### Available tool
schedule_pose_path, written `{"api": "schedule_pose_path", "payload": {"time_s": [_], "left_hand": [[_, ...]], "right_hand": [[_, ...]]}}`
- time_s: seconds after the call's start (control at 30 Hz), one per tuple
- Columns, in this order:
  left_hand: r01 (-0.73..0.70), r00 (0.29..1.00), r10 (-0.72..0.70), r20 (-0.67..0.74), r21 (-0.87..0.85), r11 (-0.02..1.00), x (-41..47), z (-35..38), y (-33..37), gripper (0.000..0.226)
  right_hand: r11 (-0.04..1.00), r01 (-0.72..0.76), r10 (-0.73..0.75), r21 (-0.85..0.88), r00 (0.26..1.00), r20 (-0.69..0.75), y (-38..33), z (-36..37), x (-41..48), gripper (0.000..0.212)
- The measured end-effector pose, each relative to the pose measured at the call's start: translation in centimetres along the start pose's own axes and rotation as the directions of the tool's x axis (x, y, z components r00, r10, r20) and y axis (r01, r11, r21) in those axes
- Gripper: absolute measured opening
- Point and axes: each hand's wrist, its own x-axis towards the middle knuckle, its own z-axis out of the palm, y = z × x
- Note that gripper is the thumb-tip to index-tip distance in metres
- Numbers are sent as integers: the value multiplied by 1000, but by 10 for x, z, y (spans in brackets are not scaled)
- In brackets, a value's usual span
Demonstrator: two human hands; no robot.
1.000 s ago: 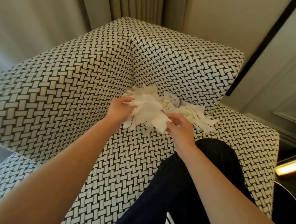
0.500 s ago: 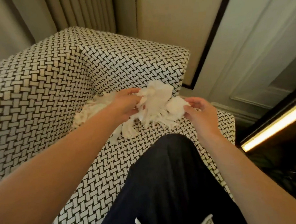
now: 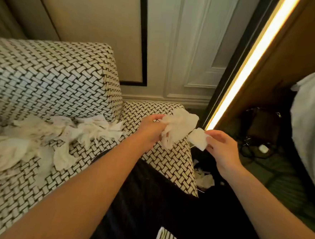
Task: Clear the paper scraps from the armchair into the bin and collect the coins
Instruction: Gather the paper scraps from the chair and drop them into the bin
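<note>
Our left hand (image 3: 150, 130) clamps its fingers round one crumpled wad of paper scraps (image 3: 178, 126), thin and white, with ragged tails pointing down over the woven black-and-white armchair (image 3: 53, 71). Our right hand (image 3: 220, 148) pinches a second, flat scrap (image 3: 198, 139) just beside it, above the dark bin (image 3: 211, 194). A heap of loose scraps (image 3: 62, 131), too many to count, stretches left to right across the seat.

The fingertips of your left hand (image 3: 150, 128) are buried in the wad of scraps (image 3: 180, 126); your right hand (image 3: 223, 150) covers an edge of its paper piece (image 3: 198, 141). At 4 o'clock the armchair (image 3: 169, 157) arm hides most of the bin (image 3: 200, 157). At 9 o'clock the scrap pile (image 3: 40, 135) blurs and runs off the edge.
</note>
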Motion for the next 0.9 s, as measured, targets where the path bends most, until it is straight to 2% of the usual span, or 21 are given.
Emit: {"api": "schedule_pose_path", "payload": {"time_s": [0.13, 0.27, 0.43, 0.5, 0.57, 0.63, 0.73, 0.8, 0.9], "left_hand": [[60, 997, -62, 35, 42, 997, 14, 36, -24, 39], [94, 994, -100, 45, 114, 989, 25, 62, -49, 31], [75, 994, -90, 61, 209, 975, 34, 78, -61, 33], [69, 995, -84, 62, 221, 973, 37, 82, -64, 36], [70, 994, -87, 64, 228, 971, 41, 86, -67, 38], [69, 993, -90, 72, 248, 966, 43, 90, -69, 39], [54, 994, -83, 77, 323, 945, 45, 100, -76, 47], [57, 992, -91, 90, 326, 944, 44, 106, -80, 52], [55, 990, -95, 109, 324, 944, 43, 112, -83, 52]], "right_hand": [[996, -83, 82, -9, 994, -70, 32, -27, 16, 17], [986, -122, 106, -109, 983, -147, 61, -44, 39, 23], [971, -146, 135, -189, 988, -70, 74, -50, 53, 27], [984, -147, 147, -105, 989, -8, 78, -52, 52, 20], [977, -200, 192, 74, 976, 104, 82, -54, 49, 14], [947, -267, 228, 179, 951, 210, 85, -55, 45, 20], [930, -315, 240, 191, 912, 334, 89, -56, 46, 35], [928, -305, 223, 215, 915, 335, 92, -58, 47, 35], [917, -295, 230, 268, 941, 248, 93, -62, 48, 25]]}}
